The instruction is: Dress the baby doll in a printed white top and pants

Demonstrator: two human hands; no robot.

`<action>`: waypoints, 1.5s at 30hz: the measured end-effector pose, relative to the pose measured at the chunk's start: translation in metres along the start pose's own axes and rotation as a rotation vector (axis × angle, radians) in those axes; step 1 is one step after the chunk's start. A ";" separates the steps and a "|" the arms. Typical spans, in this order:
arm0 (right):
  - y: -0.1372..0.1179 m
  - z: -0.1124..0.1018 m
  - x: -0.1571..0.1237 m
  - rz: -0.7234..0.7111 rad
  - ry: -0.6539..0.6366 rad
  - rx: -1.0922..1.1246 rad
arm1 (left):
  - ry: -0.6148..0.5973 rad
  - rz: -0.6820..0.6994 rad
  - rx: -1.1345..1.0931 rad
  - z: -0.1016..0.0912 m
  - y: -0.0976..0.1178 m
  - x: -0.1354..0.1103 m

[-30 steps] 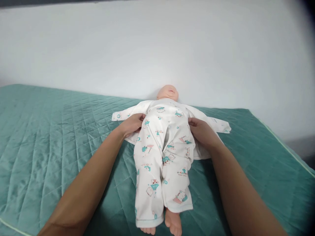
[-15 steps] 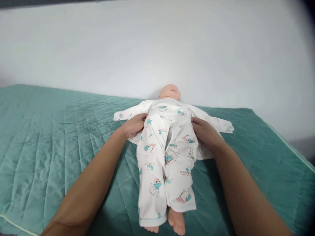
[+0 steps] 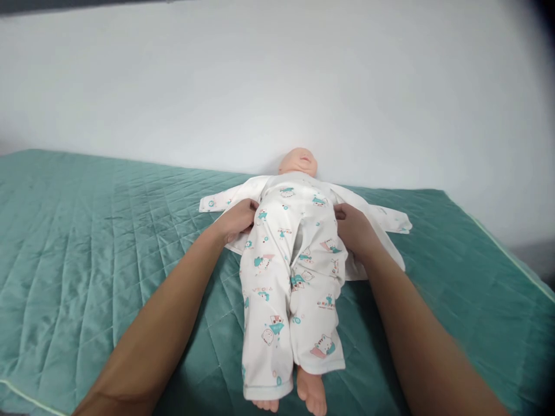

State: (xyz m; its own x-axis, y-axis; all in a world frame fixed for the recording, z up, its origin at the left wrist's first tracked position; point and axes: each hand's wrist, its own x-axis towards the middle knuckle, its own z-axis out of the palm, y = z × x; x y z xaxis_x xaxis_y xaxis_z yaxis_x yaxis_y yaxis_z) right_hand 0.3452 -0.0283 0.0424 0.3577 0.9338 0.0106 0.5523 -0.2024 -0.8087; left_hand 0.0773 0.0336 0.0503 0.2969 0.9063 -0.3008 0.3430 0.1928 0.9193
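A baby doll [image 3: 298, 162] lies on its back on a teal quilted mattress [image 3: 108, 231], head toward the wall, bare feet toward me. It wears white printed trousers [image 3: 290, 294] pulled high on its body. A white printed top [image 3: 381, 222] lies spread open under it, sleeves out to both sides. My left hand [image 3: 236, 219] grips the trousers' left side near the waist, fingers curled. My right hand [image 3: 353, 228] grips the right side of the waist, fingers curled into the cloth.
A plain white wall [image 3: 277, 86] stands right behind the doll's head. The mattress's right edge [image 3: 511, 260] runs diagonally at the right, with dark floor beyond it.
The view has shifted slightly to the left. Both hands stay at the trousers' waist; the right hand has moved a little up and inward and the top's right flap has shifted.
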 end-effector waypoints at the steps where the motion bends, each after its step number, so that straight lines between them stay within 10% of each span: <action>1: 0.000 0.001 0.000 -0.011 0.019 -0.035 | -0.018 0.008 0.001 0.000 0.000 0.000; 12: -0.018 -0.011 -0.005 -0.121 -0.136 -0.046 | -0.315 0.113 -0.281 0.005 0.001 -0.006; 25: -0.019 -0.011 -0.015 -0.058 -0.301 0.329 | -0.286 0.106 -0.533 0.018 -0.010 -0.001; 45: -0.025 -0.007 -0.019 -0.124 -0.104 0.317 | -0.138 0.052 -0.723 0.041 0.003 -0.005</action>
State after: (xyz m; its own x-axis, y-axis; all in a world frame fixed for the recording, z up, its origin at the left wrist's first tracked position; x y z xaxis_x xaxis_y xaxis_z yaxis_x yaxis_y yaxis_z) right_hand 0.3296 -0.0434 0.0661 0.2152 0.9738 0.0731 0.3193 0.0005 -0.9476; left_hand 0.1130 0.0142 0.0445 0.4223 0.8747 -0.2380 -0.3334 0.3940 0.8565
